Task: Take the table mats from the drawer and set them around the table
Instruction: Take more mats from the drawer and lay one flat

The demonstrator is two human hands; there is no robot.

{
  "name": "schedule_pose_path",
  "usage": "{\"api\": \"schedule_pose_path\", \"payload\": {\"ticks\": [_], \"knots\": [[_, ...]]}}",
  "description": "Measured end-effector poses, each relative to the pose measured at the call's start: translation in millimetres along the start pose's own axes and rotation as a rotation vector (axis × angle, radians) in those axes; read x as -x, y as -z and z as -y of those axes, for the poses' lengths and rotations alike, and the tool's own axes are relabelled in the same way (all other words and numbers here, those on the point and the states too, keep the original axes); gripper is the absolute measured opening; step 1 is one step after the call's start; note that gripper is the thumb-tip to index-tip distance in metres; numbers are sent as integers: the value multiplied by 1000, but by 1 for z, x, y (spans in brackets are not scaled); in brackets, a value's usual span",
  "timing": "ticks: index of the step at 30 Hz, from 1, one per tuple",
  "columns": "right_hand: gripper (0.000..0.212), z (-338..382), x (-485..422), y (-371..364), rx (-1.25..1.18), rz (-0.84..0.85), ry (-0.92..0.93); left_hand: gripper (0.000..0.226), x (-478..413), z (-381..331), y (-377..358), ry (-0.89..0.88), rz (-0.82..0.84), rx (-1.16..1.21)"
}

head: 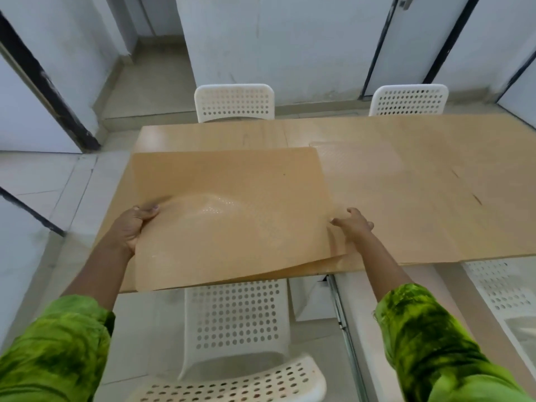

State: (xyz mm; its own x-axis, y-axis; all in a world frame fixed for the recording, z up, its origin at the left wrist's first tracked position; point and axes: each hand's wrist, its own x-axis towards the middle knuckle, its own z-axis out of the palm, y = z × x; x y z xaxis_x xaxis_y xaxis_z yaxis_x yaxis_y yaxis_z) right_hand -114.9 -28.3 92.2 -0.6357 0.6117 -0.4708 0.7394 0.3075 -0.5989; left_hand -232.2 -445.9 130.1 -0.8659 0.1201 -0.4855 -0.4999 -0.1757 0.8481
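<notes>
A tan table mat (232,216) is held flat just above the near left part of the wooden table (435,184). Its middle bulges upward and its near edge overhangs the table's front edge. My left hand (130,227) grips the mat's left edge, thumb on top. My right hand (352,223) is at the mat's right edge with its fingers spread; whether it grips the mat I cannot tell. A clear, faintly textured mat (353,161) lies flat on the table beyond and to the right.
Two white perforated chairs (235,103) (409,101) stand at the table's far side. Another white chair (235,329) is tucked in at the near side below the mat, and a fourth (501,288) is at the near right. White walls and dark door frames surround the room.
</notes>
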Motion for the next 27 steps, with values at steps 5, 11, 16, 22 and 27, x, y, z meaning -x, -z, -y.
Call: {"api": "schedule_pose_path", "payload": {"ticks": [5, 11, 16, 22, 27], "knots": [[31, 32, 12, -39, -234, 118, 77, 18, -7, -26, 49, -25, -10, -30], [10, 56, 20, -87, -367, -23, 26, 19, -23, -45, 80, -15, -77, -301], [12, 62, 22, -109, -227, -144, -28, 58, -28, -23, 86, 72, -136, -719], [24, 57, 32, -118, -105, -178, -33, 61, -28, 9, 77, -140, -389, -965], [38, 58, 41, -123, 6, -196, 28, 57, -39, 21, 85, -99, -455, -1080]]}}
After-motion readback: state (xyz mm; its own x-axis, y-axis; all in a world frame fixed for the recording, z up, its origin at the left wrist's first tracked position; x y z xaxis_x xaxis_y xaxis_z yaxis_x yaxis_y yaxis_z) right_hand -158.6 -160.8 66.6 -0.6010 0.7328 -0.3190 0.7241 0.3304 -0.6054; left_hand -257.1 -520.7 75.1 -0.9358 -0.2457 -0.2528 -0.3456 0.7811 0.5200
